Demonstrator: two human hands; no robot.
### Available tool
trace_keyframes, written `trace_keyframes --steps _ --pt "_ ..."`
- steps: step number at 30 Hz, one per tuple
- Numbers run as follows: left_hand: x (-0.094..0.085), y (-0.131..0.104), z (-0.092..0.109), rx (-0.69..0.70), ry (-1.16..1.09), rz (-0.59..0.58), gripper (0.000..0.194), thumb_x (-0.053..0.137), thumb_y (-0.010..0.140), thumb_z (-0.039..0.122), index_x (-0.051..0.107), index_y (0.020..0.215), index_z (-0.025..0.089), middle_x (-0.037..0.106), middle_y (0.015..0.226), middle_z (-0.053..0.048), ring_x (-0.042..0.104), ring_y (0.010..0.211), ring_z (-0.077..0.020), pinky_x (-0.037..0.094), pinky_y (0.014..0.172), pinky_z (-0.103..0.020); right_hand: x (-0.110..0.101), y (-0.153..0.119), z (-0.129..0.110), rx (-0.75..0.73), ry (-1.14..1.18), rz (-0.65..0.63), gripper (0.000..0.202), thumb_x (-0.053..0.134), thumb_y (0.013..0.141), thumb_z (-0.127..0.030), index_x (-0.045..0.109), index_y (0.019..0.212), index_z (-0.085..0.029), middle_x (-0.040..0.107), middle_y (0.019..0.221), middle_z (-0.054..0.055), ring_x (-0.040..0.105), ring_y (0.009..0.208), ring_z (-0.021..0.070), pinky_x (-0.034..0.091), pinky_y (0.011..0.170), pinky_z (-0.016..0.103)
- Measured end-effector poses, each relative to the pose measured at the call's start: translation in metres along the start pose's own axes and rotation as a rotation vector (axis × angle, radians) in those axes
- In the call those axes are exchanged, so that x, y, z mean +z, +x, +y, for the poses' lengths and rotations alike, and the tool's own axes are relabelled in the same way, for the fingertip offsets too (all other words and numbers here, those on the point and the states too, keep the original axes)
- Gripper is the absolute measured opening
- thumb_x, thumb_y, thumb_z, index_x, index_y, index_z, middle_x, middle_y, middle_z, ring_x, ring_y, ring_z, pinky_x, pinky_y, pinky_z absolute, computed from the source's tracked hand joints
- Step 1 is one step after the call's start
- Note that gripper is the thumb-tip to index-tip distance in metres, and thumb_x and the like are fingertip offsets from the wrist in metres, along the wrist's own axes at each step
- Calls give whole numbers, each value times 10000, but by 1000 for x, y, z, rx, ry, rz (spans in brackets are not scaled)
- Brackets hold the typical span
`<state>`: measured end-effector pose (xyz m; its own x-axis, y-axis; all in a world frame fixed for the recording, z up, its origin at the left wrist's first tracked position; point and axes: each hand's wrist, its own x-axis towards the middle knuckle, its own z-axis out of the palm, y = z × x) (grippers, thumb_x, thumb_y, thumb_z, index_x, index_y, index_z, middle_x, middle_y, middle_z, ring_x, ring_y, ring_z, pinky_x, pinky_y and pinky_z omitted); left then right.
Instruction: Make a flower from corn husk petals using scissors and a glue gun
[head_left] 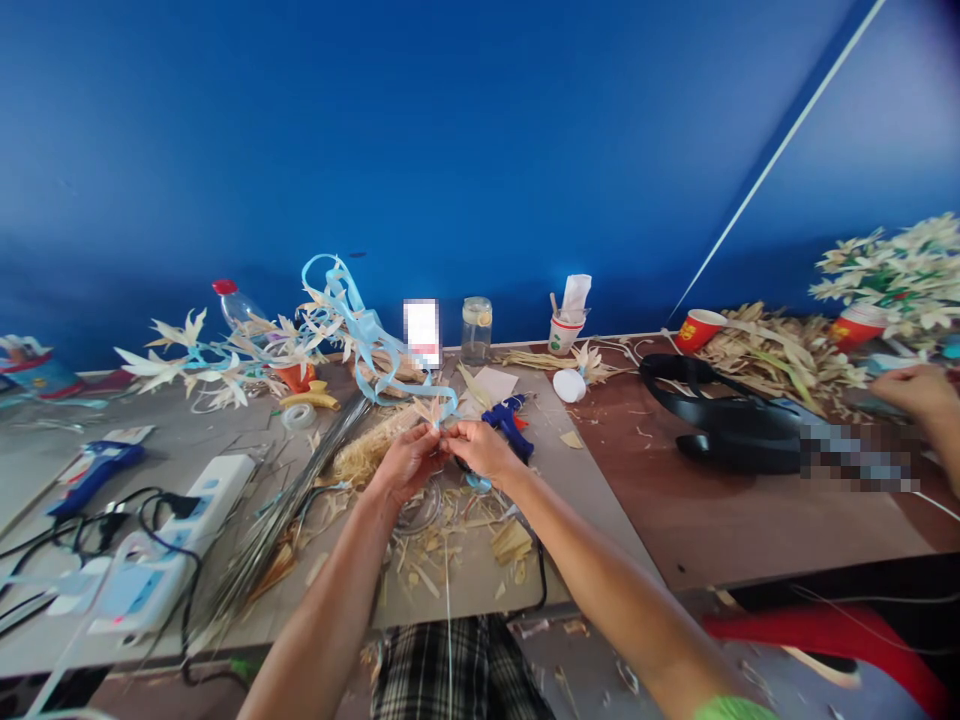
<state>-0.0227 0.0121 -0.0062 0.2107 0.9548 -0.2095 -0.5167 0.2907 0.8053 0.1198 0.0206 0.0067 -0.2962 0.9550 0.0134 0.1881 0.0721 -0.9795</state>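
Observation:
My left hand [409, 462] and my right hand [484, 450] meet fingertip to fingertip above the middle of the table. Between the left fingers is the base of a small pale husk flower [427, 410]. A light blue ribbon [450, 397] comes down to the same spot, where my right fingers pinch it. Its loose loops [364, 330] rise behind the hands, beside a spray of husk flowers [225, 355]. Just beyond my right hand lies a blue glue gun [510, 425]. The fingers partly hide where flower and ribbon meet.
Husk scraps [427, 560] litter the tabletop below my hands. To the left are a wire bundle [262, 550], a white power strip [202, 520] and another glue gun [109, 465]. A glass jar [477, 335] stands behind. At right are a black object [742, 430] and another person's hand [915, 390].

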Motion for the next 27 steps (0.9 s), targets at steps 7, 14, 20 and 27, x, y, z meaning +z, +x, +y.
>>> trace_keyframes --steps 7,14,20,27 --pt "5 -1 -2 42 9 -43 185 759 645 227 628 669 99 615 641 -34 550 577 -103 431 599 -223 2 -5 -7 -68 -253 47 130 530 696 -179 653 686 -138 670 687 27 570 675 145 395 625 222" --pt "8 -1 -4 -17 -71 -34 158 771 612 166 651 681 90 633 652 -37 560 570 -104 437 596 -221 7 -8 -6 -101 -376 114 169 530 703 -183 676 785 -161 688 735 50 585 694 165 397 640 235" --pt "5 2 -8 -30 -96 -18 152 770 615 164 651 673 90 620 613 -33 564 556 -110 441 582 -223 10 -8 -3 -153 -413 121 193 501 710 -170 673 796 -150 687 763 67 586 711 170 404 672 243" --pt "6 -3 -4 18 -180 -126 164 718 690 186 670 831 118 666 801 -40 608 724 -131 470 686 -245 4 -5 -3 -72 -165 84 152 487 645 -190 623 697 -145 581 612 -7 491 591 122 367 594 222"
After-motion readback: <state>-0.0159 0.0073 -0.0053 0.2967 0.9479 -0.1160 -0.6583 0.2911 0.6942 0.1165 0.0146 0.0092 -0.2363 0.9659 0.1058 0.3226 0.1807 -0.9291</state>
